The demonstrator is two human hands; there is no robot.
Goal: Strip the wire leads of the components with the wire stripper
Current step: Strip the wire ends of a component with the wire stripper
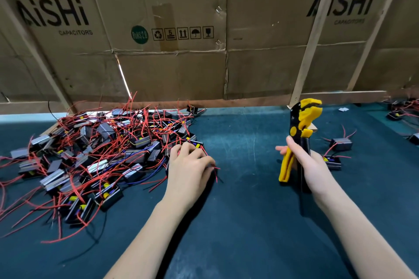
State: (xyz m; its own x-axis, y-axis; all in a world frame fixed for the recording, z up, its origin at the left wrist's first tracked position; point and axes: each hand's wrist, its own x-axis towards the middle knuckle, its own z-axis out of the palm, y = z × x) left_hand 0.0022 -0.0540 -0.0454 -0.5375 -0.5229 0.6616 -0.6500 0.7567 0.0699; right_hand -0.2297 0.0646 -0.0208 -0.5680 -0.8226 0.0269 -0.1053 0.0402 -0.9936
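Observation:
A big heap of small black components with red wire leads covers the left of the dark green mat. My left hand lies at the heap's right edge, fingers curled round a component there, its red leads poking out past my fingertips. My right hand grips the yellow and black wire stripper upright, jaws at the top, handles spread apart. The stripper is well to the right of the left hand and touches no wire.
Two black components with red leads lie just right of my right hand, more at the far right edge. Cardboard sheets on wooden slats wall off the back of the mat.

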